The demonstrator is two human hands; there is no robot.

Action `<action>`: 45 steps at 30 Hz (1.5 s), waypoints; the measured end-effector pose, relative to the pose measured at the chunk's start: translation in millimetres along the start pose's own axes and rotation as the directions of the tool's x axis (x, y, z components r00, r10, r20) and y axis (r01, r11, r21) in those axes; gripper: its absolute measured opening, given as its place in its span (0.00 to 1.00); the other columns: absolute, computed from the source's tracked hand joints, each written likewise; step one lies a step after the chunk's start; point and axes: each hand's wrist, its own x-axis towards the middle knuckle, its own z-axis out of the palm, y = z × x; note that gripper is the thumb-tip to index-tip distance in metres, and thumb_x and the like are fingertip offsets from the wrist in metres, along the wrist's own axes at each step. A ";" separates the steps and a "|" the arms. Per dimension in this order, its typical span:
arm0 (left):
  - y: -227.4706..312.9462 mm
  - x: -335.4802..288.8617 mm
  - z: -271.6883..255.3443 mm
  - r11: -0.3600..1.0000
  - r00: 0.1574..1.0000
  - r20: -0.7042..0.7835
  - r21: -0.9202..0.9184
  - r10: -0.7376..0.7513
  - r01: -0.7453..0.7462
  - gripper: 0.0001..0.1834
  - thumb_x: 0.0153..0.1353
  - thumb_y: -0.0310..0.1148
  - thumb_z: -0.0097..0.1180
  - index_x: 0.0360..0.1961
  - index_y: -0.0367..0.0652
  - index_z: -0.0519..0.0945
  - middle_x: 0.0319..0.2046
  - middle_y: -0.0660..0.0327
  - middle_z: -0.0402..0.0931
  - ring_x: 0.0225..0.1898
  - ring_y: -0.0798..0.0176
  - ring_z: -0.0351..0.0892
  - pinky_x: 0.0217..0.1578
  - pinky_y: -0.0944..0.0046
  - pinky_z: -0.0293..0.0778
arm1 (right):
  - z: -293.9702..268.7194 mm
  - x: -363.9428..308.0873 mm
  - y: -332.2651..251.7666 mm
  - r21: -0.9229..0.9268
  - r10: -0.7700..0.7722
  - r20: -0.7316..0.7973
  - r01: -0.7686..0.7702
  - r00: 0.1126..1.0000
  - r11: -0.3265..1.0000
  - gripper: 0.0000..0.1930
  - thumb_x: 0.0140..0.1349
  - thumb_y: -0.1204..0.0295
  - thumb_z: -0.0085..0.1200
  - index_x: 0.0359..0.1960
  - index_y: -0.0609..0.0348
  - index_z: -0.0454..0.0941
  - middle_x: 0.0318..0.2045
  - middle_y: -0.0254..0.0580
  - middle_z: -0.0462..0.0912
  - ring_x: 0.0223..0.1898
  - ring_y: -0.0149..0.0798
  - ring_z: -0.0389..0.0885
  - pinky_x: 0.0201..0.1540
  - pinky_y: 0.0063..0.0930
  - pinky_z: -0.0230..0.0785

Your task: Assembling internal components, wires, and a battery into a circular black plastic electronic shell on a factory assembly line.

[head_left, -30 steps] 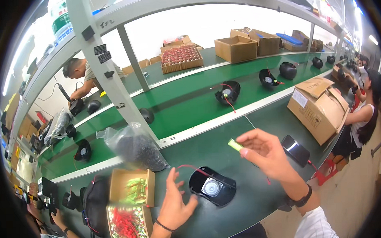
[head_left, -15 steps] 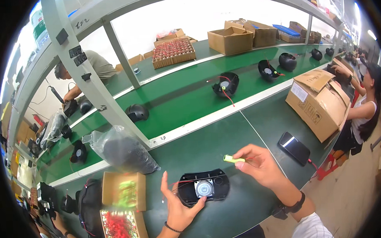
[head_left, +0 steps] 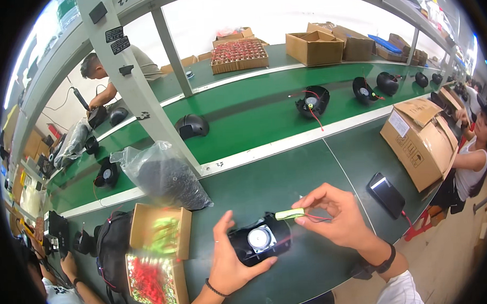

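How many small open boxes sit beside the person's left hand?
2, both between the black bag and the left hand: the farther box holds green pieces, the nearer box holds red wires.

Gotta be a factory floor, some kind of small-assembly line. There's a long green belt (head_left: 243, 133) dotted with wired black shells (head_left: 320, 98), one worker (head_left: 145, 65) bent over across it, another (head_left: 470, 163) down this side, cardboard boxes (head_left: 314, 49) along the line and a pale metal frame (head_left: 137, 94) over it all.
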 end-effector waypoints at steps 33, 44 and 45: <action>-5.9 -18.4 14.8 0.997 1.000 -0.005 -0.068 0.027 -0.028 0.53 0.53 0.34 0.75 0.77 0.35 0.58 0.67 0.39 0.68 0.69 0.36 0.68 0.71 0.48 0.65 | 39.3 -23.1 44.1 -0.062 -0.280 0.030 0.281 0.960 0.958 0.14 0.56 0.76 0.77 0.43 0.60 0.86 0.39 0.52 0.91 0.38 0.43 0.91 0.40 0.31 0.84; 4.4 -2.9 23.6 0.991 0.989 -0.061 0.028 0.134 -0.133 0.55 0.47 0.28 0.80 0.76 0.34 0.63 0.65 0.43 0.71 0.58 0.43 0.83 0.55 0.56 0.84 | 32.4 -16.8 32.5 -0.216 -0.410 0.114 0.425 0.905 0.879 0.15 0.54 0.83 0.74 0.44 0.65 0.88 0.43 0.56 0.91 0.40 0.45 0.93 0.46 0.32 0.89; 3.0 -3.2 23.9 0.991 0.990 -0.056 0.027 0.132 -0.130 0.55 0.47 0.28 0.80 0.76 0.34 0.63 0.65 0.43 0.71 0.58 0.43 0.83 0.55 0.56 0.84 | 33.2 -15.7 33.3 -0.216 -0.396 0.102 0.409 0.912 0.886 0.15 0.54 0.82 0.75 0.44 0.65 0.88 0.43 0.55 0.91 0.40 0.45 0.94 0.46 0.32 0.89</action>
